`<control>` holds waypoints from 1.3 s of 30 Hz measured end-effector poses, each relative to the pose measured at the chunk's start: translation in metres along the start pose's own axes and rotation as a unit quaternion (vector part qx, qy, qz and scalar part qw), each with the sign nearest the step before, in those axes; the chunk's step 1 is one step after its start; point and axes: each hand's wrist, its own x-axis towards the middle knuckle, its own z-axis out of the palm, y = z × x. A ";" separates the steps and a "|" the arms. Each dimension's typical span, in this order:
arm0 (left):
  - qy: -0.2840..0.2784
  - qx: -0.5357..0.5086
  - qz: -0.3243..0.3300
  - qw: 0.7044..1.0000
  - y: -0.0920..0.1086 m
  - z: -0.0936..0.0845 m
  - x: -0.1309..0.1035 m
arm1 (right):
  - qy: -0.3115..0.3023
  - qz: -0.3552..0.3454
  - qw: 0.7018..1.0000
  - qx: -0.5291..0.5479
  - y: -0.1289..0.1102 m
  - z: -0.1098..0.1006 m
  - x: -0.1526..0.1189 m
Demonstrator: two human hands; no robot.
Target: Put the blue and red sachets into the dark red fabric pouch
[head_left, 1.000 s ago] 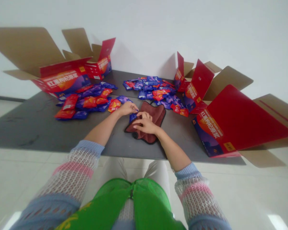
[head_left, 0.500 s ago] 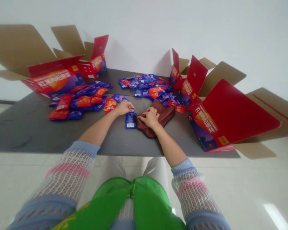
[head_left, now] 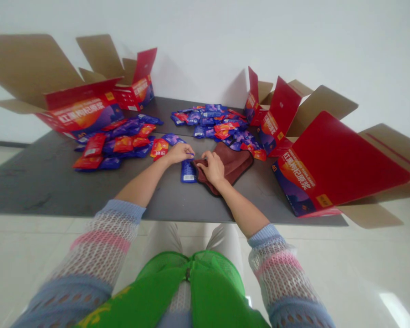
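A blue pouch [head_left: 188,173] lies flat on the dark table, its upper end pinched by my left hand [head_left: 180,153]. My right hand [head_left: 213,167] grips a brown cloth [head_left: 237,163] with dark edging, bunched at its left side. The cloth's left edge touches the pouch and covers a little of it. Just behind my left hand are a red pouch [head_left: 159,148] and a purple-blue one [head_left: 172,139]. My left fingertips are close together and partly hide the pouch's top.
Piles of red and blue pouches lie at left [head_left: 123,143] and back centre [head_left: 212,120]. Open red cartons stand at left [head_left: 89,114], back left [head_left: 141,93], back right [head_left: 254,107], right [head_left: 271,130] and front right [head_left: 297,182]. The table's front edge [head_left: 191,221] is near me.
The whole view has shifted slightly. My right fingers have drawn in on the cloth's left part, with the thumb near the pouch. My left hand still pinches the pouch.
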 end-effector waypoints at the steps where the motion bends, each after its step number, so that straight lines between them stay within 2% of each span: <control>1: -0.002 -0.002 -0.002 1.000 0.000 0.000 0.000 | -0.006 -0.007 1.000 -0.014 -0.004 0.002 0.002; 6: -0.019 -0.025 -0.013 0.999 0.003 -0.002 0.001 | -0.078 -0.069 0.994 -0.031 -0.011 0.006 0.010; 14: -0.019 -0.043 -0.030 0.998 0.016 -0.002 -0.003 | -0.207 -0.179 0.961 0.039 -0.004 -0.014 -0.005; 17: -0.023 -0.045 -0.034 0.998 0.017 -0.003 -0.003 | -0.221 -0.180 0.957 0.060 -0.006 -0.017 -0.005; 21: -0.025 -0.014 -0.028 0.999 0.010 -0.005 0.000 | -0.245 -0.124 0.957 0.093 -0.006 -0.016 0.000; 24: -0.021 0.005 -0.019 1.000 0.003 -0.005 0.002 | -0.233 -0.077 0.965 0.093 -0.005 -0.014 0.003; 27: -0.011 0.024 -0.017 1.000 0.001 -0.003 0.003 | -0.193 -0.032 0.978 0.071 -0.002 -0.012 0.007; 34: 0.007 0.099 0.001 0.995 0.011 -0.001 -0.001 | -0.092 0.129 0.987 -0.034 0.012 -0.012 0.025; 36: 0.018 0.126 -0.001 0.992 0.014 0.000 -0.003 | -0.070 0.142 0.986 -0.047 0.017 -0.013 0.027; 39: 0.038 0.162 0.008 0.986 0.018 0.002 -0.007 | -0.069 0.113 0.990 -0.056 0.019 -0.013 0.023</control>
